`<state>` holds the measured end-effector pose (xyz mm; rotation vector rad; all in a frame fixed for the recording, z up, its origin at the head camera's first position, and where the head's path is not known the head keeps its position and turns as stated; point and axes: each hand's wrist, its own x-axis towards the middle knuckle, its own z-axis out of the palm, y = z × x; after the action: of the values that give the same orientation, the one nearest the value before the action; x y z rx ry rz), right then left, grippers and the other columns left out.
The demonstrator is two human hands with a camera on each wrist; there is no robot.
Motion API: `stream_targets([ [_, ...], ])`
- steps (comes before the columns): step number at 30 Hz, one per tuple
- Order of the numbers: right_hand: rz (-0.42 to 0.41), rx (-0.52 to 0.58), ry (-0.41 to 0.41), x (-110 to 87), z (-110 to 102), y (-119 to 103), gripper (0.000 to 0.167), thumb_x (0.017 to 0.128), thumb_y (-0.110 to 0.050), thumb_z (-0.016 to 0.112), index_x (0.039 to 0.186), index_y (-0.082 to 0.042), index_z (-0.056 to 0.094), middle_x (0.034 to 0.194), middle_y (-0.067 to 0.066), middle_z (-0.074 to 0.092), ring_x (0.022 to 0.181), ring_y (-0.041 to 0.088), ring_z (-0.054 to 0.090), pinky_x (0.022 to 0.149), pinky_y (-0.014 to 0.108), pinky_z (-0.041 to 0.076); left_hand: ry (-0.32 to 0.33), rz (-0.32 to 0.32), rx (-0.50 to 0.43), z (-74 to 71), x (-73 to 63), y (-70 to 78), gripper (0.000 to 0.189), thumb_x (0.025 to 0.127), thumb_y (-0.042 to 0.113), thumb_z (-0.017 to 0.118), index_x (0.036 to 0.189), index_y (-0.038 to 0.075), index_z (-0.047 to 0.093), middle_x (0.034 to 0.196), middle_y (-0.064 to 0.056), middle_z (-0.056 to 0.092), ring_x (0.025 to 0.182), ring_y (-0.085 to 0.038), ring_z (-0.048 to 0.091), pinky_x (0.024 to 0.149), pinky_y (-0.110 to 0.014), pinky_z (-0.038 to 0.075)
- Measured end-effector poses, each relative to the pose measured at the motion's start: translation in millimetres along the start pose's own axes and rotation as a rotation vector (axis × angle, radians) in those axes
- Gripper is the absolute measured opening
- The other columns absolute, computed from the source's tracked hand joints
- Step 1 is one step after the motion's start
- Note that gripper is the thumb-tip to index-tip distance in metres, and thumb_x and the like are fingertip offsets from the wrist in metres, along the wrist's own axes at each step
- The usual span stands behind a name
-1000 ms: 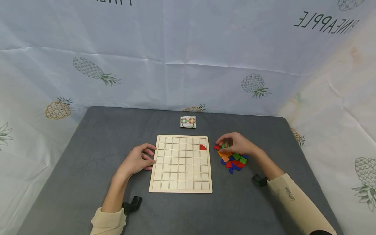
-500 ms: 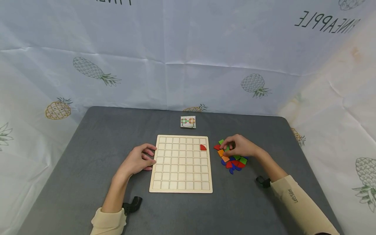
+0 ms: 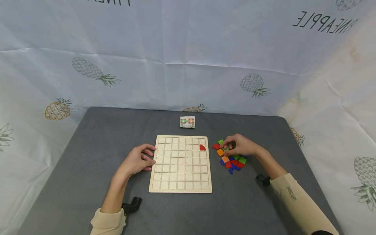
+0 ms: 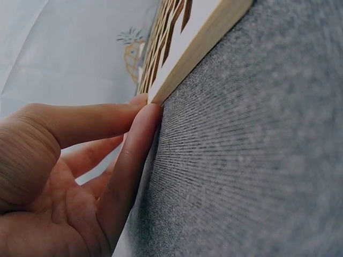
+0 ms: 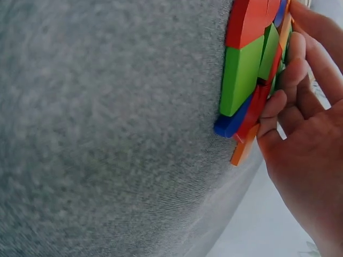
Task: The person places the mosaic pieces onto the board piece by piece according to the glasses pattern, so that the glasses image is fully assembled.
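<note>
A pale wooden grid board (image 3: pixel 181 168) lies flat mid-table, with one red quarter-circle tile (image 3: pixel 202 148) in a cell near its upper right corner. My left hand (image 3: pixel 135 160) touches the board's left edge; in the left wrist view the fingertips (image 4: pixel 143 115) meet right at that edge. To the right of the board, my right hand (image 3: pixel 240 145) bends its fingers over a pile of colored tiles (image 3: pixel 242 160). A green tile (image 3: pixel 225 148) shows beneath the fingers, and the thumb is by the orange tile (image 3: pixel 220 152). I cannot tell if the hand grips one.
Behind the board lies a small printed card (image 3: pixel 187 122) with a colored pattern on a grid. The grey table (image 3: pixel 117 127) ends at a hanging cloth (image 3: pixel 176 86) printed with pineapples. Black straps with cameras (image 3: pixel 132 205) sit at the wrists.
My right hand has shifted slightly right and down over the pile, uncovering a green tile and a red tile at its far end. My left hand and the board stay in place.
</note>
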<state>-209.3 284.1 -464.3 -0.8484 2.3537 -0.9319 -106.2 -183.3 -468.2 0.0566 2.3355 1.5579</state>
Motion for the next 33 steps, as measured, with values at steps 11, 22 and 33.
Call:
stream_targets([
  [11,0.025,0.037,-0.025,4.4,-1,7,0.023,0.091,-0.019,0.089,0.112,-0.011,0.082,0.091,0.005,0.068,0.065,0.007,0.053,0.060,0.022,0.049,0.003,-0.026,0.000,0.8,1.9,-1.6,0.050,0.094,-0.004,0.078,0.141,-0.002,0.060,0.116,-0.022,0.059,0.084,-0.021,0.064,0.068,-0.034,0.068],
  [22,-0.007,0.028,-0.004,5.0,2,8,0.021,0.091,-0.018,0.090,0.108,-0.010,0.081,0.089,0.005,0.066,0.068,0.008,0.050,0.062,0.022,0.047,-0.006,-0.006,0.003,0.3,-0.2,-0.8,0.051,0.095,-0.002,0.079,0.142,-0.004,0.059,0.117,-0.023,0.059,0.083,-0.020,0.063,0.068,-0.035,0.068],
  [33,-0.030,-0.044,0.092,2.6,9,-3,0.019,0.090,-0.023,0.091,0.106,-0.018,0.082,0.088,-0.002,0.064,0.071,0.009,0.053,0.065,0.023,0.048,-0.002,0.005,0.007,0.5,-0.9,-2.2,0.053,0.095,-0.003,0.079,0.144,-0.005,0.058,0.118,-0.024,0.059,0.085,-0.023,0.064,0.068,-0.037,0.068],
])
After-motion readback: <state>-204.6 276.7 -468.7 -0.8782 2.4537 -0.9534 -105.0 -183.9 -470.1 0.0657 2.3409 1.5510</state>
